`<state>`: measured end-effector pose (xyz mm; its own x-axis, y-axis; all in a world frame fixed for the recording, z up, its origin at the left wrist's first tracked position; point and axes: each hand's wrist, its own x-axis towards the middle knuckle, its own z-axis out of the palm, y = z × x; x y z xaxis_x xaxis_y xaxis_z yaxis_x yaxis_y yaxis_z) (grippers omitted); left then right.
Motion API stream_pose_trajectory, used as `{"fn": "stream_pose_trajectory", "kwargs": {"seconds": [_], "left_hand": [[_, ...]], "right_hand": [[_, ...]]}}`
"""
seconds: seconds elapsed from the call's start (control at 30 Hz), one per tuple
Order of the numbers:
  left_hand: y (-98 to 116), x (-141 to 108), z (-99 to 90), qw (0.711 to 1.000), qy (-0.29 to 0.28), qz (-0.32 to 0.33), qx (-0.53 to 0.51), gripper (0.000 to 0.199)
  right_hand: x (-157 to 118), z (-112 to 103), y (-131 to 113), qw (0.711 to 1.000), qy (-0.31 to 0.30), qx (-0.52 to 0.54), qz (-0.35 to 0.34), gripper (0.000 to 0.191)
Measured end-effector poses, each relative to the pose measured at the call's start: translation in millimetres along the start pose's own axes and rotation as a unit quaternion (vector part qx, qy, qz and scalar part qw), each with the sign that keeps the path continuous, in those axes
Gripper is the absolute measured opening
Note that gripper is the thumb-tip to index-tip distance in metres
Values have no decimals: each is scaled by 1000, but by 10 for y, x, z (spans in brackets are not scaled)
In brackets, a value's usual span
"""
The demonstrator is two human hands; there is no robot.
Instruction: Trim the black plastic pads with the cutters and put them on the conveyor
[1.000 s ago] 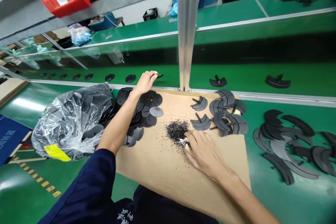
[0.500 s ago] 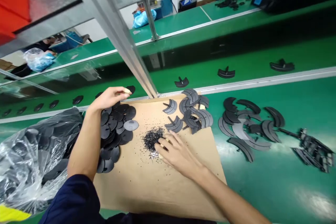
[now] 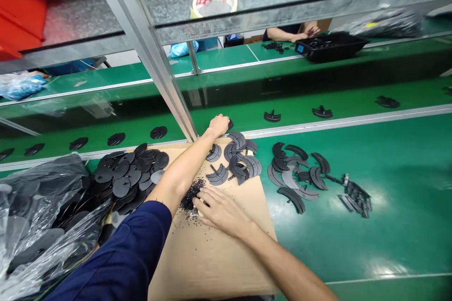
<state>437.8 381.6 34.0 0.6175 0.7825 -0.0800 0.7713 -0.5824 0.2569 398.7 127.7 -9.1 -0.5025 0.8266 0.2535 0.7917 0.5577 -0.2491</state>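
Observation:
My left hand point(image 3: 219, 124) reaches across to the conveyor's near edge, its fingers closed. A dark piece point(image 3: 230, 124) shows at its fingertips, mostly hidden; I cannot tell whether it is gripped. My right hand point(image 3: 221, 211) rests on the brown cardboard point(image 3: 212, 263) with fingers curled at the heap of tiny black pieces point(image 3: 192, 195). What its fingertips hold is hidden. Beside them lies a small shiny metal piece point(image 3: 193, 215). Curved black parts with stems point(image 3: 217, 175) lie just beyond the right hand. Under the left forearm spreads a pile of flat black discs point(image 3: 122, 186).
A clear plastic bag of discs point(image 3: 38, 216) stands at left. On the green table, loose curved strips point(image 3: 289, 178) and narrow black parts point(image 3: 356, 195) lie at right. A metal post point(image 3: 155, 56) rises behind the cardboard. Parts sit along the green conveyor point(image 3: 240, 108). Another person's hands point(image 3: 305, 33) are beyond.
My left hand has moved right, from above the disc pile to the conveyor edge past the post. My right hand stays by the heap. The view has shifted, bringing a tape roll into sight.

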Motion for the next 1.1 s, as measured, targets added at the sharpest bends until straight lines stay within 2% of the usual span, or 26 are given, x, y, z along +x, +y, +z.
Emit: {"fn": "stream_pose_trajectory", "kwargs": {"seconds": [0.13, 0.23, 0.3, 0.37, 0.4, 0.47, 0.5, 0.6, 0.7, 0.77, 0.83, 0.9, 0.97, 1.0, 1.03, 1.1], "left_hand": [[-51, -36, -54, 999, 42, -6, -33, 22], [-103, -178, -154, 993, 94, 35, -67, 19], [-181, -354, -221, 983, 138, 68, -97, 15], [-323, -624, -279, 958, 202, 115, -168, 17], [-413, -798, -304, 936, 236, 142, -219, 22], [-597, -1206, -344, 883, 285, 189, -320, 33], [-678, -1426, -355, 862, 291, 205, -360, 36], [-824, -2044, -335, 851, 227, 225, -417, 23], [-866, -2440, -244, 858, 132, 249, -430, 19], [-909, -2546, -194, 864, 90, 269, -415, 19], [-1026, -2540, -192, 880, 51, 284, -377, 19], [-1241, -2445, -239, 923, 33, 247, -294, 19], [-1523, -2300, -310, 979, 57, 124, -151, 19], [-1668, -2223, -344, 994, 75, 44, -71, 20], [-1803, -2152, -372, 997, 81, -16, -9, 22], [-2017, -2043, -406, 994, 74, -62, 41, 29]], "right_hand": [[16, -28, -43, 1000, 3, -2, 24, 30], [8, -27, -50, 999, 33, 22, 36, 29], [-8, -6, -45, 995, 74, 55, 39, 29], [-23, 27, -42, 983, 141, 108, 45, 27], [-27, 42, -40, 971, 181, 147, 55, 26], [-22, 56, -34, 930, 253, 244, 106, 23], [-12, 50, -29, 902, 276, 299, 146, 21], [46, -14, -2, 803, 284, 452, 266, 29], [120, -104, 15, 722, 223, 575, 313, 47], [158, -147, 13, 686, 171, 630, 322, 51], [187, -171, 5, 672, 146, 643, 337, 49], [217, -186, -1, 674, 169, 623, 361, 47], [253, -200, -2, 672, 202, 603, 380, 47], [273, -208, -1, 668, 216, 598, 387, 48], [293, -214, 0, 663, 225, 597, 392, 48], [326, -220, 3, 658, 230, 596, 398, 49]]}}
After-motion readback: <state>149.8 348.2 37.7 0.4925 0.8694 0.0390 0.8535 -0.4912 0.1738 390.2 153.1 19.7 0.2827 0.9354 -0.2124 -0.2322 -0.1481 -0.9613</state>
